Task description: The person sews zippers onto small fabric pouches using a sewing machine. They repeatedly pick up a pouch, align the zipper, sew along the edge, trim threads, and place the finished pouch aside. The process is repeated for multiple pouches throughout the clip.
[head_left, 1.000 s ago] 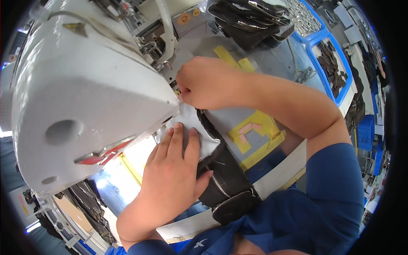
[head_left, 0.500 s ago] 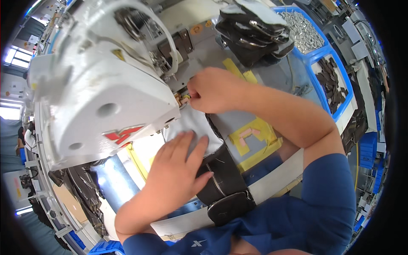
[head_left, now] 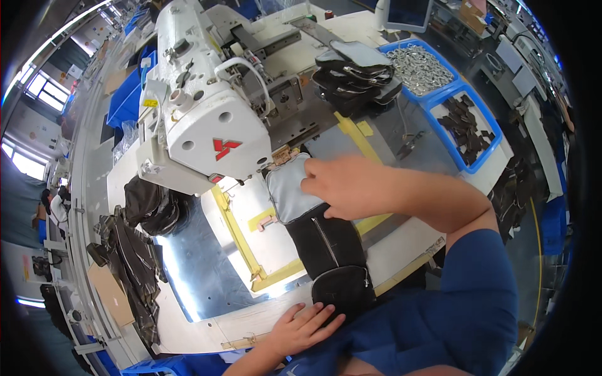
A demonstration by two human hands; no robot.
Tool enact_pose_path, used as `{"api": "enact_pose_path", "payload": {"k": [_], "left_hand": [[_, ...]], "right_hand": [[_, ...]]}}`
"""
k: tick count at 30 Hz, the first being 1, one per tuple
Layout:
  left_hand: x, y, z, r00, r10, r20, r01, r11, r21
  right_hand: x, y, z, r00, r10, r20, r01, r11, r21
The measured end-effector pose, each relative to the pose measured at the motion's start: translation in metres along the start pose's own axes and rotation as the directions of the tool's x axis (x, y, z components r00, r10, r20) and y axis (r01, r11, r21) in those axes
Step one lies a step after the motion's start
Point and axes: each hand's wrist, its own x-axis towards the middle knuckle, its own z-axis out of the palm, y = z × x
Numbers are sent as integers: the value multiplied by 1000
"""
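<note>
My right hand (head_left: 338, 185) is closed on the right side of a light grey fabric piece (head_left: 288, 191), which lies under the head of a white sewing machine (head_left: 210, 128). Joined below the grey piece is a black strip (head_left: 316, 244) with a silver zip, ending in a zipped black pouch (head_left: 343, 289) at the table's front edge. My left hand (head_left: 304, 329) rests open at that edge, fingers spread, just below the pouch. Yellow tape (head_left: 232, 225) frames part of the bright work surface left of the fabric.
Stacked black zipped pieces (head_left: 354, 84) sit behind. At right are blue trays of metal parts (head_left: 419, 69) and dark tabs (head_left: 463, 131). Dark fabric heaps (head_left: 150, 207) lie left. A monitor (head_left: 404, 12) stands at the back. Blue bins (head_left: 122, 100) are behind the machine.
My left hand has left the grey piece and moved down to the front edge. My right hand has shifted down and right from the needle area. The view has widened to show more table.
</note>
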Motion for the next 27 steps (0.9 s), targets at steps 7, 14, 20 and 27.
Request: {"api": "enact_pose_path", "payload": {"k": [7,14,20,27], "left_hand": [[30,23,23,989,144,-14,-143,987,67],[21,-10,-27,997,61,-44,-66,990,-123],[62,-19,-31,948,317,19,-318,947,44],[192,42,-10,767,583,-267,-590,805,64]], "right_hand": [[-67,43,-14,749,227,-622,-143,973,183],[-221,81,-66,400,697,-595,-339,716,610],[-361,80,-65,28,844,-536,-345,512,787],[-495,115,-87,-310,748,-587,-464,419,780]]}}
